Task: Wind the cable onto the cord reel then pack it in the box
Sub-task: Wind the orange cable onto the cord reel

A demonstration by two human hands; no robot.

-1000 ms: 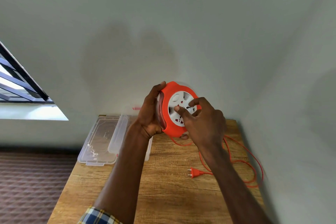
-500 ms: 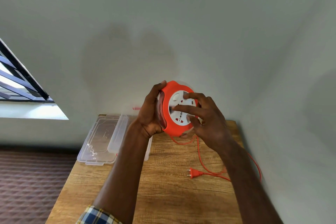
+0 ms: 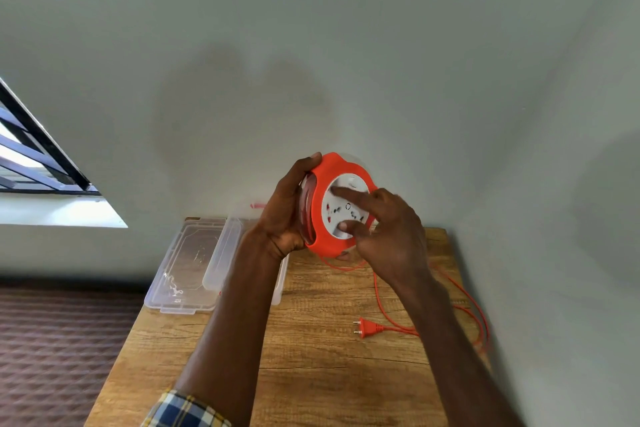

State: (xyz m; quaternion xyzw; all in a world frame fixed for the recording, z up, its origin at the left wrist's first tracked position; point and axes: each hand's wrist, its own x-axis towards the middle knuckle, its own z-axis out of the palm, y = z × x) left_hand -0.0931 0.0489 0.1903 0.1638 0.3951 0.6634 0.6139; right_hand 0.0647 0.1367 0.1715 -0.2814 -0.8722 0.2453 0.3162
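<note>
I hold an orange cord reel [image 3: 320, 218] with a white socket face upright above the far end of the wooden table [image 3: 311, 357]. My left hand [image 3: 284, 215] grips its left rim. My right hand [image 3: 388, 229] rests on the white face, index finger and thumb pressed on it. The orange cable [image 3: 381, 298] hangs from the reel's bottom and loops along the table's right side. Its orange plug [image 3: 369, 327] lies flat on the table. The clear plastic box [image 3: 221, 253] sits at the table's back left, partly hidden by my left arm.
The box's clear lid [image 3: 183, 270] lies beside it, overhanging the table's left edge. A grey wall stands close behind and to the right. A window [image 3: 31, 163] is at the left, patterned floor below it.
My right hand has turned on the white face, fingers swinging from the centre round towards the upper left. The loose cable loop on the right has shifted and the plug has slid slightly.
</note>
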